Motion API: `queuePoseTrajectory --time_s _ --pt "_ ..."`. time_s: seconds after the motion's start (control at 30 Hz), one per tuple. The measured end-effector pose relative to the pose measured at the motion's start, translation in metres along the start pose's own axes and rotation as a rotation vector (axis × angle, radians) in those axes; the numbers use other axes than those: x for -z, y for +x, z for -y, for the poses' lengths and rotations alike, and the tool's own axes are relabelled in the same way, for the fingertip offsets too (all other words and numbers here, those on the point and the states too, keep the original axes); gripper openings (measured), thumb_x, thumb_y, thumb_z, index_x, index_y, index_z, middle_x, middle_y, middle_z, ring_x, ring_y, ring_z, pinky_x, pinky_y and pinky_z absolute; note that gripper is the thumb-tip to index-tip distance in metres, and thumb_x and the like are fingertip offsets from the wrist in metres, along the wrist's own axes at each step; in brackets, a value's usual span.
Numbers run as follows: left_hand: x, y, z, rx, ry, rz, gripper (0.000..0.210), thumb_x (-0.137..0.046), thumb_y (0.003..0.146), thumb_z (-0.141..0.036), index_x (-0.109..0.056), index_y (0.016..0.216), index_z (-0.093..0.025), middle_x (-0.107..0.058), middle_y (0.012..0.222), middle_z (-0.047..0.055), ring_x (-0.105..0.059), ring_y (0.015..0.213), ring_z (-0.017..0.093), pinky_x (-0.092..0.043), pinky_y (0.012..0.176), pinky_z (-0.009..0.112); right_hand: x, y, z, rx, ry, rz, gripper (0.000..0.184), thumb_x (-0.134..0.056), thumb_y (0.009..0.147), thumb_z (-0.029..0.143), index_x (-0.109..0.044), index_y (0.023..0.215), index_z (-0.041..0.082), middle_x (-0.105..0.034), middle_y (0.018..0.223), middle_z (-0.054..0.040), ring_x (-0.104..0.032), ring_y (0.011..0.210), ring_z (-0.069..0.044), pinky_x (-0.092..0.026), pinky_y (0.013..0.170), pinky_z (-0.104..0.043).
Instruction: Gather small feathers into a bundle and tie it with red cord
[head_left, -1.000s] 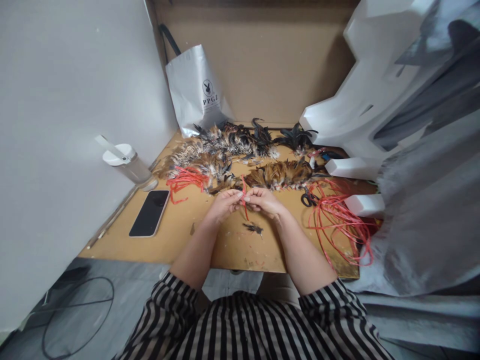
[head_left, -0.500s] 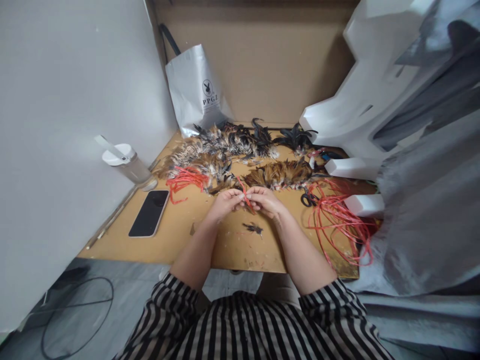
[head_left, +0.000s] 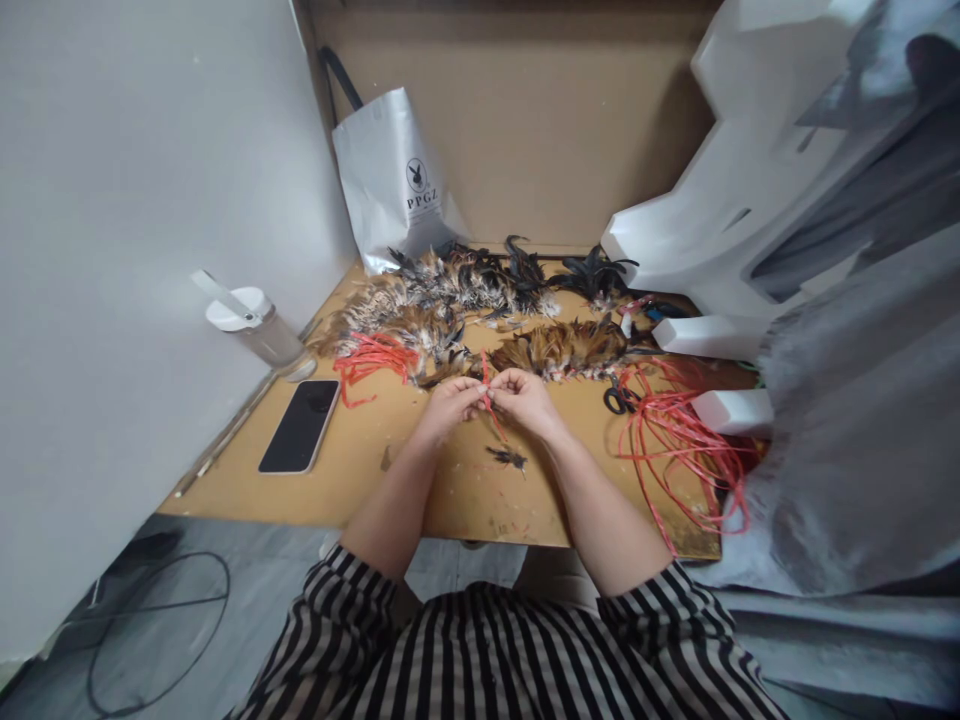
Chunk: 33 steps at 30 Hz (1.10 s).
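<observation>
Above the middle of the table, my left hand (head_left: 455,405) and my right hand (head_left: 526,400) meet, fingertips almost touching. Both pinch one short red plastic strip (head_left: 485,369), whose ends stick out above and below the fingers. Just under the hands lies a small dark feather tuft (head_left: 506,458). Beyond my right hand is a row of brown feather bunches (head_left: 562,347). A pile of mottled feathers (head_left: 457,285) spreads behind, and a bundle of cut red strips (head_left: 373,360) rests left of my left hand.
A phone (head_left: 298,427) and a lidded cup (head_left: 259,330) stand at left. Black-handled scissors (head_left: 619,398) lie at right beside a tangle of long red strips (head_left: 679,440). White foam pieces (head_left: 731,411) jut over the right edge. A silver bag (head_left: 390,180) leans at the back.
The red strip has turned more upright between my fingers, and its lower end hangs further below them. My right hand has turned slightly, its fingers more curled.
</observation>
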<state>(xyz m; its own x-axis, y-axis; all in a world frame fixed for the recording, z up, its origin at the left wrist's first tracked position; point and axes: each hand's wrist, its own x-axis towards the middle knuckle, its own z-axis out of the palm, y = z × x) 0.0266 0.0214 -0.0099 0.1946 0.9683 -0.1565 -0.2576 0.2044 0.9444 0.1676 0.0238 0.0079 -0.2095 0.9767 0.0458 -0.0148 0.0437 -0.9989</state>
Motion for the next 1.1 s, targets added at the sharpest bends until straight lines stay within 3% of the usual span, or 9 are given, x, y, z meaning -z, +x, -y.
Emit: queuePoseTrajectory --time_s 0.37,0.53,0.63,0.9,1.1 --pt "0.0003 0.0012 0.0006 -0.048 0.003 -0.045 0.028 -0.069 0.061 -0.033 -0.06 0.078 -0.013 -0.06 0.056 0.001 -0.049 0.044 0.006 -0.032 0.044 0.018 0.0053 0.0013 0.0011 -0.139 0.281 0.062 0.026 -0.073 0.054 0.03 -0.054 0.065 0.016 -0.049 0.044 0.0047 -0.037 0.037 -0.004 -0.022 0.036 -0.017" --pt "-0.0014 -0.0017 -0.0031 -0.018 -0.121 -0.012 0.027 -0.07 0.06 -0.028 -0.06 0.078 -0.012 -0.059 0.059 0.0 -0.052 0.05 0.006 -0.034 0.046 0.016 0.0082 0.002 0.0017 -0.211 0.369 0.073 0.026 -0.074 0.053 0.028 -0.055 0.065 0.015 -0.046 0.041 0.0062 -0.035 0.037 -0.004 -0.022 0.036 -0.016" --pt "-0.0015 -0.0029 -0.004 -0.006 -0.147 0.015 0.026 -0.07 0.061 -0.028 -0.06 0.079 -0.012 -0.06 0.061 0.001 -0.052 0.051 0.006 -0.036 0.048 0.016 0.009 0.0016 0.0023 -0.222 0.362 0.077 0.025 -0.073 0.054 0.029 -0.055 0.065 0.016 -0.047 0.042 0.006 -0.036 0.037 -0.004 -0.024 0.036 -0.016" --pt "0.0021 0.0014 0.002 -0.059 0.058 0.012 0.025 -0.068 0.062 -0.032 -0.06 0.076 -0.013 -0.058 0.056 0.0 -0.046 0.043 0.005 -0.031 0.043 0.017 0.0058 0.0008 0.0016 -0.159 0.244 0.03 0.026 -0.072 0.057 0.034 -0.056 0.065 0.015 -0.054 0.049 0.0024 -0.041 0.04 -0.005 -0.026 0.036 -0.016" --pt "-0.0033 -0.0034 -0.0038 -0.006 -0.135 0.017 0.027 -0.072 0.058 -0.028 -0.059 0.077 -0.013 -0.058 0.058 -0.002 -0.051 0.049 0.005 -0.036 0.048 0.016 0.0066 0.0024 0.0006 -0.172 0.279 0.023 0.027 -0.073 0.056 0.034 -0.055 0.063 0.015 -0.053 0.046 0.0034 -0.04 0.037 -0.005 -0.027 0.036 -0.017"
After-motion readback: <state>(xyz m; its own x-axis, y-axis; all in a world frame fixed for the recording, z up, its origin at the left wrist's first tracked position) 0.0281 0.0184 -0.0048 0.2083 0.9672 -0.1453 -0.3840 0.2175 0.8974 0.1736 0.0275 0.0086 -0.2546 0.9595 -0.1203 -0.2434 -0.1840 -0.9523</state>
